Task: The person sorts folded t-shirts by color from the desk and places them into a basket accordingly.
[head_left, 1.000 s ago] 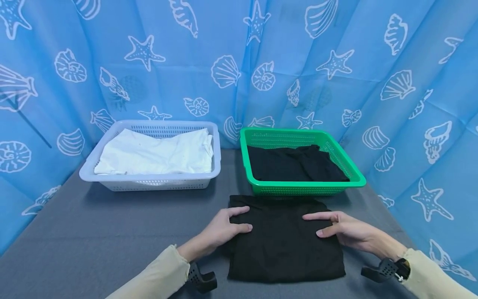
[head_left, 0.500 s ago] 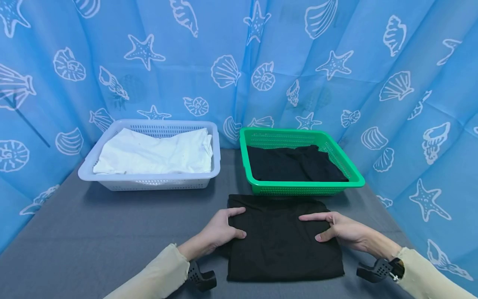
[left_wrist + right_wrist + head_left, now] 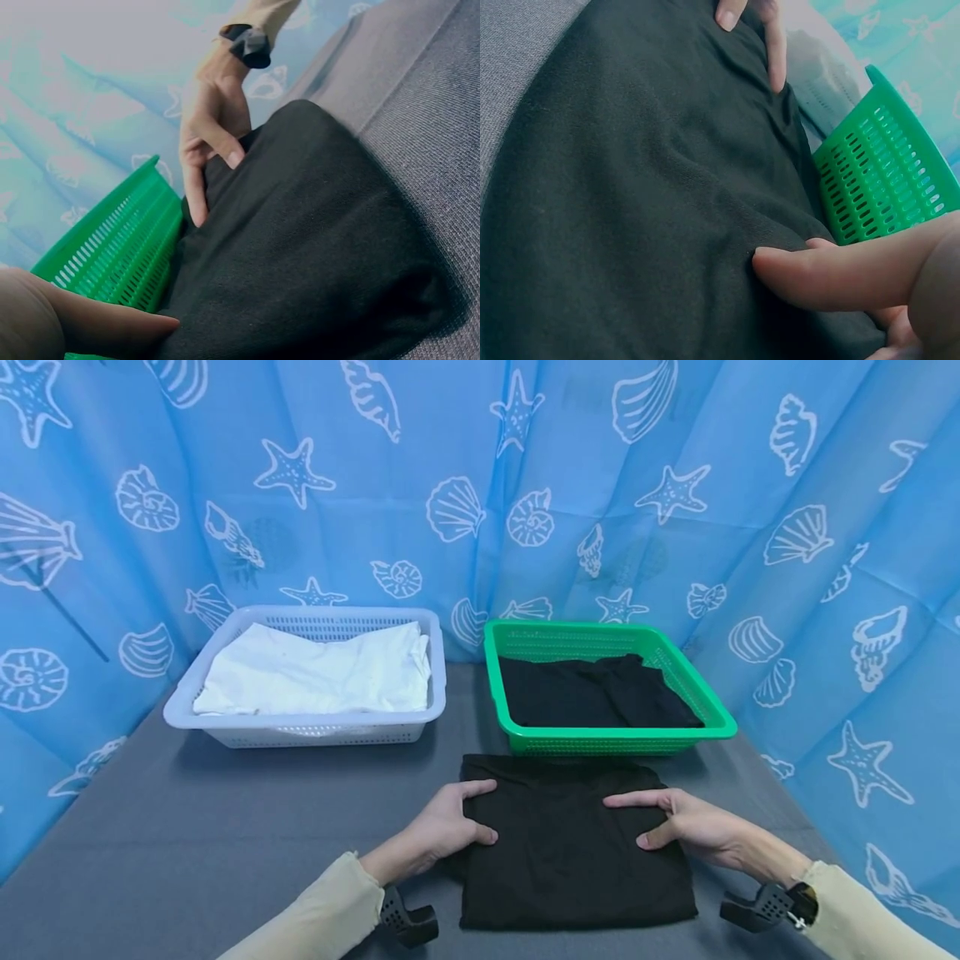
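Note:
A folded black garment (image 3: 570, 860) lies on the grey-covered table in front of the green basket, its near edge fairly straight. My left hand (image 3: 442, 827) holds its left side, thumb and index finger on top and the other fingers out of sight at the edge. On the opposite side, my right hand (image 3: 697, 827) grips the cloth, with the index finger stretched along the top. In the right wrist view the right thumb (image 3: 802, 277) presses a crease into the fabric. What lies under the garment is hidden.
Directly behind the garment stands a green basket (image 3: 622, 732) with black cloth (image 3: 585, 689) in it. A white basket (image 3: 315, 720) holding folded white cloth (image 3: 322, 672) is at the back left. A blue seashell curtain (image 3: 375, 485) hangs behind the grey table surface (image 3: 300, 810).
Both thumbs have drawn down slightly on the garment, and the left fingertips sit nearer its left edge. The garment stays in place. The head view shifts a little.

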Motion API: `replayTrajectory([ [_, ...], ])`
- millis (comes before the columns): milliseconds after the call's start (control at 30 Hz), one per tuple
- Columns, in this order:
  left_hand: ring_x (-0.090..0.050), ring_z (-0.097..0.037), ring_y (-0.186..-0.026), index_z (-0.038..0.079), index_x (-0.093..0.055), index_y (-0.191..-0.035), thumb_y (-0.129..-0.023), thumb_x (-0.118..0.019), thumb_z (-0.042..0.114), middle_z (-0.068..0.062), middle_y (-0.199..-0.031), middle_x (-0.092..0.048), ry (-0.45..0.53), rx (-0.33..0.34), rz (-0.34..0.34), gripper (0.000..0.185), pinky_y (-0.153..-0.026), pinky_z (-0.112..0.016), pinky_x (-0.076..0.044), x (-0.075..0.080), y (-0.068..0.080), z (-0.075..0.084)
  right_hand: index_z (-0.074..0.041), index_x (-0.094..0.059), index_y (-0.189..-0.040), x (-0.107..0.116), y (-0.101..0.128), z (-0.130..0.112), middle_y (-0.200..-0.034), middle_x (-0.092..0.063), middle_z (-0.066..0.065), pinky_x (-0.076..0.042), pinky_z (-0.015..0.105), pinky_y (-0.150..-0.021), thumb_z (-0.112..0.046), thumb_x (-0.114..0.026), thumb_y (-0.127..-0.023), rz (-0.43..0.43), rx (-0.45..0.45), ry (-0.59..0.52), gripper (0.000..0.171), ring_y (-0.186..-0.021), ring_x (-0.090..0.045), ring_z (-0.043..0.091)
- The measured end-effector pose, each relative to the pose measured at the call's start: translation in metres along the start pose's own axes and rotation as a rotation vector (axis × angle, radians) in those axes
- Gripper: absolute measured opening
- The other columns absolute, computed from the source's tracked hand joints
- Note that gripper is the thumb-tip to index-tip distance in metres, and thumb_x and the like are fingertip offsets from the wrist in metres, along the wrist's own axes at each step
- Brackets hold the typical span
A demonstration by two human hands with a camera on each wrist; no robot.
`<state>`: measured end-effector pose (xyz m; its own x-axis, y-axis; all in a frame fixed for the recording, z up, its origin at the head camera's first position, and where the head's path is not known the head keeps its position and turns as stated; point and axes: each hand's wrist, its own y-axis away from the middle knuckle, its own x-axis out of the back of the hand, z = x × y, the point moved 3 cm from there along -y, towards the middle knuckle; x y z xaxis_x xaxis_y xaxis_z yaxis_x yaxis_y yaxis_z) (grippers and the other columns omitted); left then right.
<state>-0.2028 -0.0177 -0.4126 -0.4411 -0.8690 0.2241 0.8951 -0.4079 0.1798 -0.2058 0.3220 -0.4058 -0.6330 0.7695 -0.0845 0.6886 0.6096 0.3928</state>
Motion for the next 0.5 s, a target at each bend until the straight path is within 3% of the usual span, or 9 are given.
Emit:
replayTrajectory([
  [500,-0.036,-0.036,-0.133,0.008,-0.058,-0.138,-0.075,-0.077,-0.006,-0.018,-0.144,-0.045,0.034,-0.01,0.071,0.067,-0.105,-0.058,-0.031,-0.003,-0.001,-0.0048,0.001,-0.042,-0.148,-0.0053,0.0009,-0.005,-0.138,-0.053,0.021,-0.047,0.044,-0.096,0.008,-0.058,-0.093,-0.001,-0.007,-0.055,0.058,-0.121,-0.055,0.034],
])
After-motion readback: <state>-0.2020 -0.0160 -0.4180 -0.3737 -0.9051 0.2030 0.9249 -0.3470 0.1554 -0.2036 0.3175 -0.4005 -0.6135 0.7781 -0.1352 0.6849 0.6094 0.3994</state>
